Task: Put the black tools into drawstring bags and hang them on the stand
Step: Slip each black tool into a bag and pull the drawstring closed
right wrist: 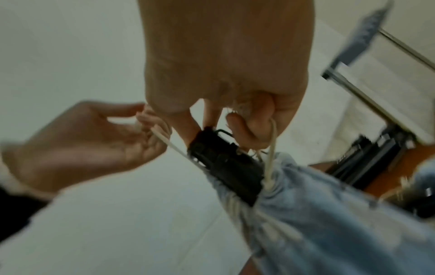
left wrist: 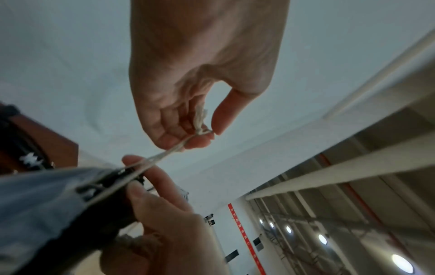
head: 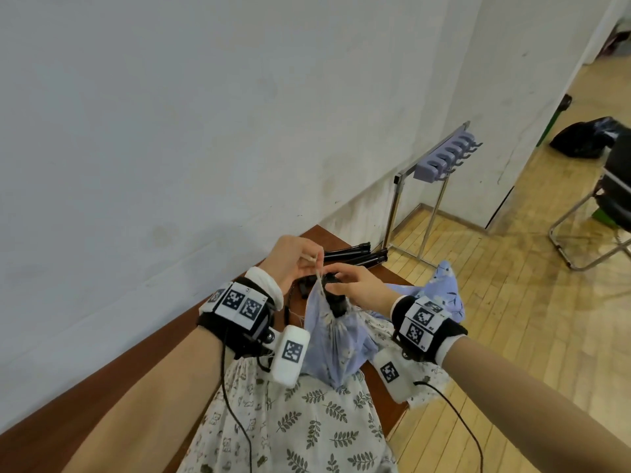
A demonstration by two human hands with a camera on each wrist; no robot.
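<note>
A blue floral drawstring bag (head: 333,339) stands on the brown table (head: 112,380), its mouth gathered round a black tool (head: 336,302) whose top sticks out. My left hand (head: 309,261) pinches the knotted end of a cream drawstring (left wrist: 200,128) and holds it taut up and to the left. My right hand (head: 341,279) grips the top of the black tool (right wrist: 223,160), and the other cord (right wrist: 271,148) runs out of its curled fingers. The metal stand with purple hooks (head: 444,155) is on the floor past the table's far end, its hooks bare.
More black tools (head: 355,254) lie at the table's far end. A white leaf-print bag (head: 307,421) lies near me and another blue bag (head: 444,288) hangs over the right edge. The wall runs along the left. A chair (head: 607,199) stands at the right.
</note>
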